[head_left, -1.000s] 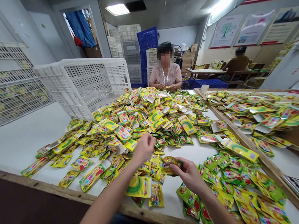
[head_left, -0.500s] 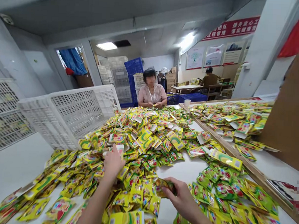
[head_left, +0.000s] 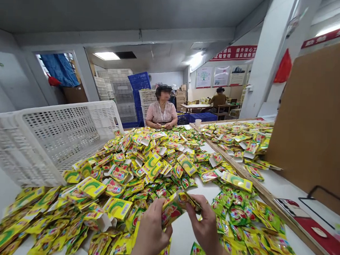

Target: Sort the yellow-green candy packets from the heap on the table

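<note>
My left hand (head_left: 153, 229) grips a small yellow carton (head_left: 170, 213) with a colourful printed face, tilted in front of me. In my right hand (head_left: 206, 227), thumb and fingers pinch a shiny yellow-green packet (head_left: 184, 198). The packet meets the carton's upper right end; whether any of it is inside I cannot tell. Beyond both hands rises a large heap of yellow cartons (head_left: 151, 163), some with white end flaps open. Green packets (head_left: 238, 215) lie loose to the right of my right hand, and yellow packets (head_left: 100, 244) spread left of my left hand.
A white perforated crate (head_left: 59, 132) lies tipped on its side at the left. A wooden strip (head_left: 227, 156) divides the white table, with more cartons beyond it. At the right stands a brown cardboard panel (head_left: 313, 130). A person (head_left: 162, 112) sits across the table.
My left hand has pulled a carton from the heap and brought it beside the packet in my right hand. The camera view has turned to the right.
</note>
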Demonstrator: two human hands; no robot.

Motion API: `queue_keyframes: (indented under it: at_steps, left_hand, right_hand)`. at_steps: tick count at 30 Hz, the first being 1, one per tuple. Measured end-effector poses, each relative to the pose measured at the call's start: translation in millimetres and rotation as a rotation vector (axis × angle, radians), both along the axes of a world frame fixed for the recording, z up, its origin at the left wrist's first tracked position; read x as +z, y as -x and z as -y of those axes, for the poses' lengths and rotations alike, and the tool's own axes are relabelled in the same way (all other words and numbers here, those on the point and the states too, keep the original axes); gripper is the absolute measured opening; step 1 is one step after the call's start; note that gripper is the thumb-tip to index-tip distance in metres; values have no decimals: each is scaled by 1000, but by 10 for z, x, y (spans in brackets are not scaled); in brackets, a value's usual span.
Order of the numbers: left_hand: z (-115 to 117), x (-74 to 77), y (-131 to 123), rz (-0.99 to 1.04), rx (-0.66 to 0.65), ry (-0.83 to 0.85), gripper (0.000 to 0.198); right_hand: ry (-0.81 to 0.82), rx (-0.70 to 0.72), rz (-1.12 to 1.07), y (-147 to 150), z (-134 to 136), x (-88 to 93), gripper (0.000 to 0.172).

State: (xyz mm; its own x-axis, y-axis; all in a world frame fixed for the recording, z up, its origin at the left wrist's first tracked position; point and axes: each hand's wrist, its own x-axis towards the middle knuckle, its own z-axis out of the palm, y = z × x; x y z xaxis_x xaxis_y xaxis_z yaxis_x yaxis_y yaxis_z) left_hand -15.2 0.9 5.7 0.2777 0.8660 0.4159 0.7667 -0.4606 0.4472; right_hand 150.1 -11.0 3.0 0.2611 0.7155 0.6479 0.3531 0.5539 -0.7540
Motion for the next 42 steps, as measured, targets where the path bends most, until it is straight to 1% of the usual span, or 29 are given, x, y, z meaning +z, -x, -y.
queue_keyframes:
  at_steps: [2, 5, 7, 10, 12, 14, 17, 19, 21, 23, 27, 30, 33, 36, 38, 42]
  left_hand:
    - [-7, -123, 32, 38, -42, -42, 48]
    - [-41, -246, 85, 94, -27, -120, 49]
    - [-59, -288, 93, 125, -7, -182, 49]
    - [-62, -309, 65, 152, -15, -266, 48]
    - [-52, -309, 41, 155, -31, -292, 46]
    - [-43, -308, 26, 144, -48, -291, 46]
    - [-43, -319, 28, 103, -54, -283, 51]
    - [-55, -339, 43, 69, -55, -283, 54]
    - [-75, -368, 63, 47, -67, -279, 56]
    - [-97, -401, 81, 45, -84, -273, 58]
    - [-127, -449, 99, 65, -123, -261, 62]
    - [-130, -459, 92, 90, -133, -302, 59]
    - [-126, -452, 83, 111, -106, -363, 53]
    - [-118, -433, 80, 102, -71, -377, 49]
    - [-108, -423, 76, 80, -66, -373, 50]
    - [-89, -440, 62, 38, -88, -397, 56]
  right_hand:
    - [20, 18, 62, 14, -4, 11, 12]
    - [106, 109, 81, 8, -32, 4, 14]
    - [217, 175, 3, -11, -61, -14, 20]
    - [414, 283, -215, -47, -104, -40, 34]
    - [483, 337, -302, -64, -119, -37, 39]
    - [458, 325, -264, -74, -115, -8, 32]
    - [350, 233, -42, -77, -89, 59, 13]
    - [332, 212, 88, -77, -75, 94, 10]
    - [363, 230, 148, -81, -73, 106, 13]
    - [393, 254, 155, -92, -82, 98, 16]
    - [447, 301, 101, -115, -102, 77, 19]
    - [469, 316, 80, -119, -94, 89, 17]
    - [424, 313, 123, -112, -69, 110, 14]
    - [348, 334, 143, -102, -52, 113, 16]
    - [320, 329, 121, -99, -53, 109, 16]
    - [332, 281, 104, -106, -64, 104, 13]
